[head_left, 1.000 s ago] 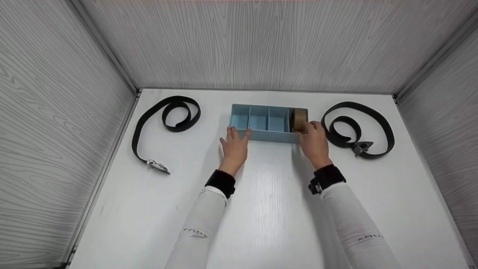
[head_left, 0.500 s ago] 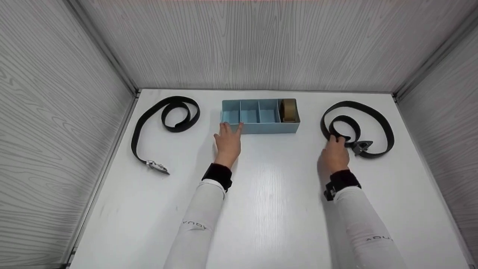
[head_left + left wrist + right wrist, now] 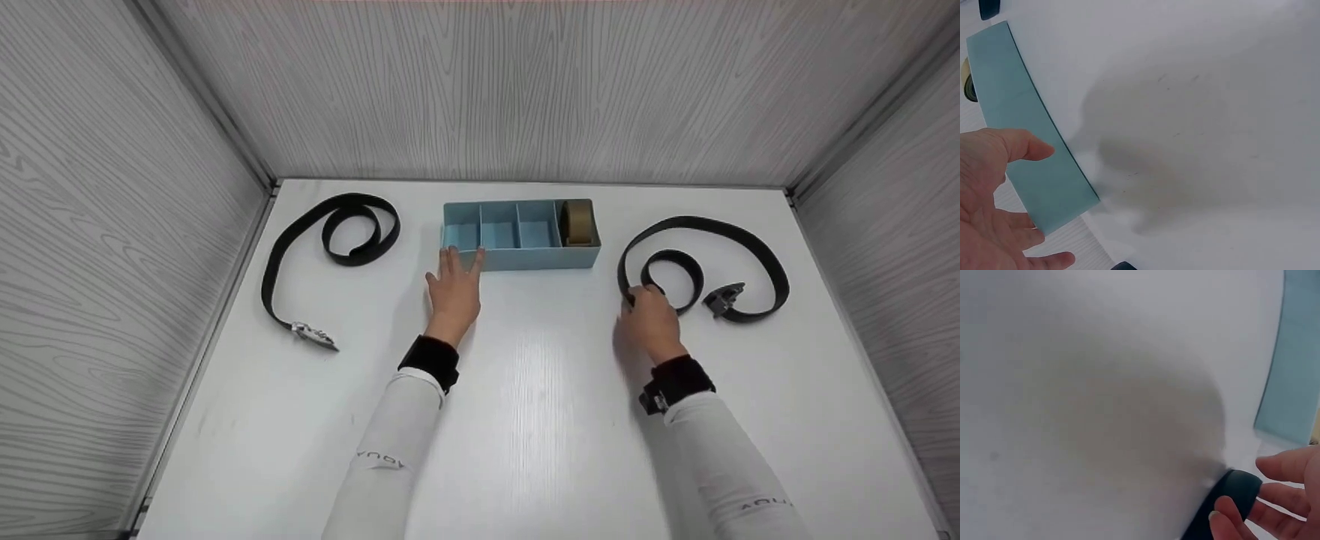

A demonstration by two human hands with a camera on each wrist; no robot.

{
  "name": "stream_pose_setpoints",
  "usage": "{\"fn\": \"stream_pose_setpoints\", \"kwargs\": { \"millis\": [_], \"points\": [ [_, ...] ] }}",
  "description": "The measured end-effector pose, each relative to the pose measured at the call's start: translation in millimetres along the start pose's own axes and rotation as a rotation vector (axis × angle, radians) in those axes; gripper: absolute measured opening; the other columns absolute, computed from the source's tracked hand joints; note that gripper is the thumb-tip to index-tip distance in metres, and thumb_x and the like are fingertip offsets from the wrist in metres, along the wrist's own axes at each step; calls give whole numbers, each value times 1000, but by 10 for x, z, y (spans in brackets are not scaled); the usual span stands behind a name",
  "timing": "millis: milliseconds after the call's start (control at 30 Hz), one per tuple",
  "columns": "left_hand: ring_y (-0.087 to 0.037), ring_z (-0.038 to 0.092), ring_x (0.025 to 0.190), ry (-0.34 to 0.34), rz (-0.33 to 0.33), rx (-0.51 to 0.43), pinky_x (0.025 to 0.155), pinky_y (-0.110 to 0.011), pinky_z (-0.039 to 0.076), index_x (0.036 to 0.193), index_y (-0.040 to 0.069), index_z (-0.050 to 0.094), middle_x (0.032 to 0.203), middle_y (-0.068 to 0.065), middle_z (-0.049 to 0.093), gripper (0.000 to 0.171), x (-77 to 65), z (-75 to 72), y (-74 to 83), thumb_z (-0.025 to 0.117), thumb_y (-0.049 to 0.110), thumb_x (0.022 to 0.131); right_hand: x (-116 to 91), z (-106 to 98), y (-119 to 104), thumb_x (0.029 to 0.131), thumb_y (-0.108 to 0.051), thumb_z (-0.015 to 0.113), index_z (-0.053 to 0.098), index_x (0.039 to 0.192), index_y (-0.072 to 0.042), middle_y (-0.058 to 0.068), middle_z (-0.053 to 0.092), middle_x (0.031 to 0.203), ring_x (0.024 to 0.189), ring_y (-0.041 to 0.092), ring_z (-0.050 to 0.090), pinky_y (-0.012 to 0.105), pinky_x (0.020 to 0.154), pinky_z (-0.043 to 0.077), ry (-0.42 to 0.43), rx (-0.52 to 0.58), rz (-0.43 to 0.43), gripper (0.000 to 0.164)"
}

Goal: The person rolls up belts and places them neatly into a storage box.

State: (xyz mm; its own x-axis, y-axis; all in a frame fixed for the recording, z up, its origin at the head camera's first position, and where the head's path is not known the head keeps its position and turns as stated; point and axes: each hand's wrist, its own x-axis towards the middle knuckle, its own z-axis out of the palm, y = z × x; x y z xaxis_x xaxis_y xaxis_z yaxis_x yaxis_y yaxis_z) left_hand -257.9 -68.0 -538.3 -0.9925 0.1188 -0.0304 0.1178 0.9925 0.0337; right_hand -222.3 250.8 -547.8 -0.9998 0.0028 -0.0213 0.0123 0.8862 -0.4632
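Observation:
My right hand [image 3: 651, 322] pinches the near part of a black belt [image 3: 682, 223], which lies loosely coiled on the right of the table. Thumb and fingers are on either side of the dark strap [image 3: 1239, 485] in the right wrist view. The belt's buckle [image 3: 724, 300] rests just right of that hand. At the near left corner of a blue divided box [image 3: 540, 259], my left hand [image 3: 454, 300] touches the rim with spread, fairly straight fingers. Its thumb lies over the box's front wall [image 3: 1016, 107] in the left wrist view. A brown tape roll [image 3: 578, 223] stands in the rightmost compartment.
On the left of the white table [image 3: 540, 420] lies a second black belt [image 3: 276, 259], its end coiled and its silver buckle [image 3: 313, 335] toward me. Grey wood-grain panels [image 3: 525, 90] enclose the table at the back and sides.
The box has shifted left and slightly back with my left hand. My right hand has left the tape roll, taken hold of the right belt and drawn its coil left and toward me.

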Motion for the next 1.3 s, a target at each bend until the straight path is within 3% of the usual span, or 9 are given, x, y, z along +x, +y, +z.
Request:
{"fn": "stream_pose_setpoints", "kwargs": {
  "millis": [233,400,500,667,767,867,933,1100,1300],
  "points": [
    [-43,27,140,73,52,-32,104,-57,33,155,15,30,148,-32,29,67,-83,-13,95,60,15,95,-142,94,-398,94,-13,57,56,127,13,31,56,117,110,44,56,52,92,45,-144,40,-20,41],
    [-37,45,127,101,157,-94,105,-50,35,146,6,43,133,-25,45,55,-145,-137,301,60,11,94,-289,251,-716,93,-13,59,62,110,9,24,58,109,95,35,59,48,81,49,-191,71,-78,27],
    [-33,52,119,109,265,-114,103,-45,39,138,3,52,127,-20,53,44,-191,-200,408,59,8,95,-385,368,-858,93,-6,59,62,100,7,21,59,101,87,31,58,46,76,49,-198,100,-203,15],
    [-26,56,116,23,493,-202,97,-35,45,130,6,60,127,-13,57,35,-267,-249,530,54,0,96,-515,386,-962,94,4,53,53,125,16,30,54,124,112,39,57,48,92,46,-313,147,-472,33],
    [-21,58,113,-57,574,-268,93,-31,47,126,8,64,122,-7,59,35,-307,-239,577,53,-4,95,-511,234,-926,93,6,51,54,127,13,28,55,127,114,37,57,46,94,46,-397,185,-544,35],
    [-19,60,109,-89,608,-293,90,-30,48,121,9,67,117,-5,60,32,-342,-210,612,53,-4,96,-436,57,-793,92,5,53,63,118,9,21,64,112,97,30,63,44,82,50,-343,223,-470,28],
    [-19,61,107,-87,625,-297,89,-30,48,118,9,69,114,-5,61,30,-360,-185,636,52,-3,97,-371,-41,-664,92,2,56,64,117,8,20,64,102,87,29,62,43,76,50,-251,213,-345,26],
    [-20,62,102,-38,665,-304,88,-30,48,112,9,73,107,-5,65,26,-393,-130,688,54,-1,97,-231,-150,-355,95,-13,58,46,137,9,32,51,119,105,44,56,54,88,45,-150,74,-27,49],
    [-19,61,102,63,735,-252,92,-28,45,103,9,76,104,-4,66,18,-406,-44,731,62,2,93,-155,-6,-246,97,-6,51,43,139,10,36,51,125,117,47,51,55,97,40,-251,48,-12,46]
  ]
}}
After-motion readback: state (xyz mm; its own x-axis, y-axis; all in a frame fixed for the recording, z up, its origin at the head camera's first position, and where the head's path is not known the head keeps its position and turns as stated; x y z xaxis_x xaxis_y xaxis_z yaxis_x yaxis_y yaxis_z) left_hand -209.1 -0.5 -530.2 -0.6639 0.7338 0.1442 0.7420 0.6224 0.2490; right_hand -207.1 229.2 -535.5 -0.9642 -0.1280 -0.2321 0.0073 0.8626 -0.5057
